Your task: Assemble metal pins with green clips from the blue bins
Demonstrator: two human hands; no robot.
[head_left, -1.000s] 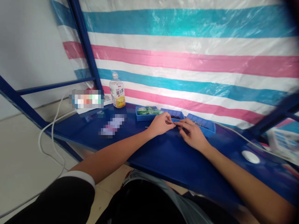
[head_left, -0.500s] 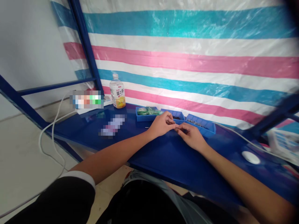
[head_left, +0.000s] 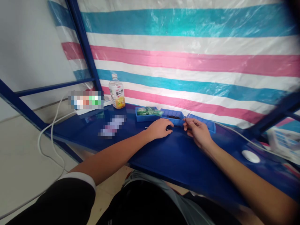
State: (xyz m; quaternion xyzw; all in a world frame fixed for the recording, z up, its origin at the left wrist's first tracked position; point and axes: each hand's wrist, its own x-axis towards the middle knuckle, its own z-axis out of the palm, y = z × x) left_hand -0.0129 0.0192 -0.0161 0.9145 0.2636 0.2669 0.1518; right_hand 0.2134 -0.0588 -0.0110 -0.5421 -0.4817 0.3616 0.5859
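My left hand (head_left: 159, 128) rests palm down on the blue table (head_left: 168, 156), fingers curled, just in front of the middle blue tray (head_left: 172, 113) of small dark parts. What lies under its fingertips is hidden. My right hand (head_left: 196, 131) is raised a little to the right, pinching a thin pale pin (head_left: 187, 116) that points up over the right blue tray (head_left: 211, 125). A thin pin (head_left: 148, 127) lies on the table left of my left hand.
A left blue tray (head_left: 145, 114) holds green bits. A drink bottle (head_left: 117, 95) stands at the back left beside a white cable (head_left: 50, 131). A white round object (head_left: 250, 156) and another cable lie at the right. Blue frame posts flank the table; striped sheeting hangs behind.
My hands were pinched together over the table; now they are apart. The left has dropped onto the table, the right has lifted toward the right tray with the pin.
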